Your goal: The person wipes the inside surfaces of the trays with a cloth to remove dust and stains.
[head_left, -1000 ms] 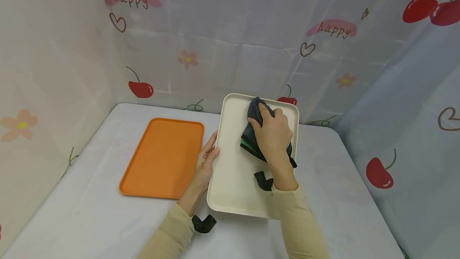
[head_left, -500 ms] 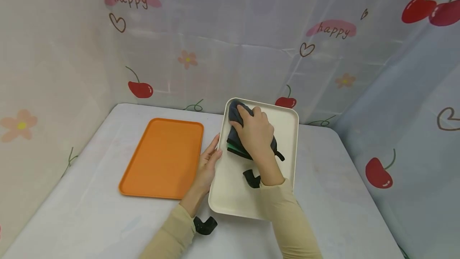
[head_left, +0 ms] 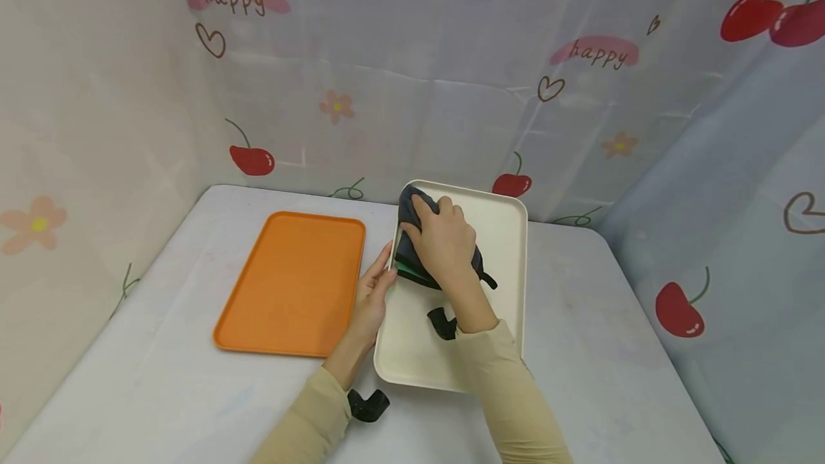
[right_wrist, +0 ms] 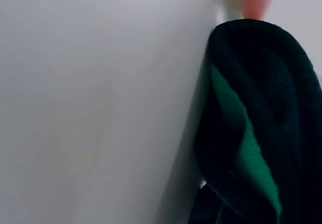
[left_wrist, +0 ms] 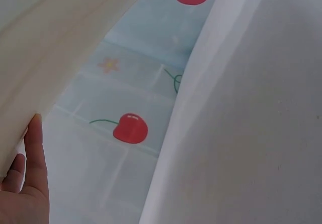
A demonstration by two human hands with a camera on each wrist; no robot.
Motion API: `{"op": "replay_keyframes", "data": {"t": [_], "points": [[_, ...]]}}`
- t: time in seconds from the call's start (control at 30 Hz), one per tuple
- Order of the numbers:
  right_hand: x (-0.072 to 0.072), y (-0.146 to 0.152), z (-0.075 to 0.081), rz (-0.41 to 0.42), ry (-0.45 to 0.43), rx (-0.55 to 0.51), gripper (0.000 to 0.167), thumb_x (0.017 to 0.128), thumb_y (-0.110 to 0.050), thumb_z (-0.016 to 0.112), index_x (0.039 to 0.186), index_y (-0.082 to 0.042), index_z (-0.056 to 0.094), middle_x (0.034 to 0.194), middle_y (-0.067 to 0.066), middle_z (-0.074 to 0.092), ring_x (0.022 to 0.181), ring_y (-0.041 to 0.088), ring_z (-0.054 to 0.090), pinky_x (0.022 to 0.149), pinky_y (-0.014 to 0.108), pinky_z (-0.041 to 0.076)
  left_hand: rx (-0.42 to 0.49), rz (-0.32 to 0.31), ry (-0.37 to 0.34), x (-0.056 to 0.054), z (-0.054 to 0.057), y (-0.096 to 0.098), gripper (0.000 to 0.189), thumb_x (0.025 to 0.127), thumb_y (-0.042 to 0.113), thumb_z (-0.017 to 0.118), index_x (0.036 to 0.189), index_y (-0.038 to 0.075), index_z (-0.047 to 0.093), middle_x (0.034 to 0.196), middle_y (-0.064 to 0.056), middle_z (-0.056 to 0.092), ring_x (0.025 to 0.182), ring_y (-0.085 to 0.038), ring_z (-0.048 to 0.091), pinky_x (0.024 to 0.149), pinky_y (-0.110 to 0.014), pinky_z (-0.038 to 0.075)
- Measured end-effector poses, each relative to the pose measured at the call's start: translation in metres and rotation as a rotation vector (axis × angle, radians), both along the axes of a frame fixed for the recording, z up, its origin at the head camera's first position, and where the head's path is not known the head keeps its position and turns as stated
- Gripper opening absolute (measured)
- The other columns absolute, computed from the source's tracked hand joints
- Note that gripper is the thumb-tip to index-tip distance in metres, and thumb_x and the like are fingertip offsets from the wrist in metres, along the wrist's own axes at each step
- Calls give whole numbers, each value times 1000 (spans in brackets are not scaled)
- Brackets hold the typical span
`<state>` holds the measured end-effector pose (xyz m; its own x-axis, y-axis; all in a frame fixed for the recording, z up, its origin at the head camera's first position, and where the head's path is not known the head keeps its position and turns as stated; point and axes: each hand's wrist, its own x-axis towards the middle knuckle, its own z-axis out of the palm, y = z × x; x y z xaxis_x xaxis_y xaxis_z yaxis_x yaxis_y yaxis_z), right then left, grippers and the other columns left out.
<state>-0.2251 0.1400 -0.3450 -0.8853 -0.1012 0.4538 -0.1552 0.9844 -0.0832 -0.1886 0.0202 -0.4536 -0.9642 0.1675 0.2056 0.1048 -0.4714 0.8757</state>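
Observation:
A cream rectangular tray [head_left: 496, 256] is raised at a tilt over the white table. My left hand [head_left: 369, 305] grips its left edge, with the thumb at the rim and the fingers behind, as the left wrist view shows along the tray's underside [left_wrist: 50, 48]. My right hand [head_left: 449, 240] holds a folded dark grey cloth [head_left: 408, 249] and presses it on the tray's upper left part, close to the left rim. In the right wrist view the cloth [right_wrist: 297, 103] shows black edging and a green inner side against the tray's surface.
An orange tray [head_left: 293, 285] lies flat on the white table [head_left: 606, 349], left of the cream one. Behind and at both sides hangs a curtain [head_left: 412, 84] with cherry prints. Black curved pieces [head_left: 369, 405] stick out at both wrists.
My right hand has slid the cloth leftward across the cream tray, from its right side to its left rim. The tray's top edge has come down slightly. My left hand keeps its hold.

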Motion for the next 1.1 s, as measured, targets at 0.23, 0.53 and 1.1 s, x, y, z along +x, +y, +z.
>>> {"op": "replay_keyframes", "data": {"t": [0.23, 0.53, 1.1], "points": [[-3, 1, -4, 4, 7, 1, 48, 91, -42, 67, 135, -24, 60, 105, 17, 60, 77, 28, 58, 51, 41, 53, 16, 15, -15, -1, -2, 0, 52, 103, 10, 43, 153, 11, 32, 149, -18, 45, 116, -4, 60, 97, -21, 51], [-2, 6, -5, 6, 15, -10, 48, 90, -43, 67, 135, -26, 61, 104, 17, 61, 77, 29, 58, 52, 43, 53, 40, 16, -58, 0, -2, 1, 51, 102, 11, 46, 152, 14, 37, 140, -14, 55, 113, -7, 63, 95, -24, 53], [5, 23, 2, -55, -52, -38, 51, 91, -44, 67, 137, -25, 59, 109, 18, 61, 83, 33, 60, 57, 47, 56, 4, 48, -81, -1, 1, -3, 50, 102, 13, 47, 151, 13, 38, 130, -14, 61, 104, -8, 67, 87, -25, 56]]}}
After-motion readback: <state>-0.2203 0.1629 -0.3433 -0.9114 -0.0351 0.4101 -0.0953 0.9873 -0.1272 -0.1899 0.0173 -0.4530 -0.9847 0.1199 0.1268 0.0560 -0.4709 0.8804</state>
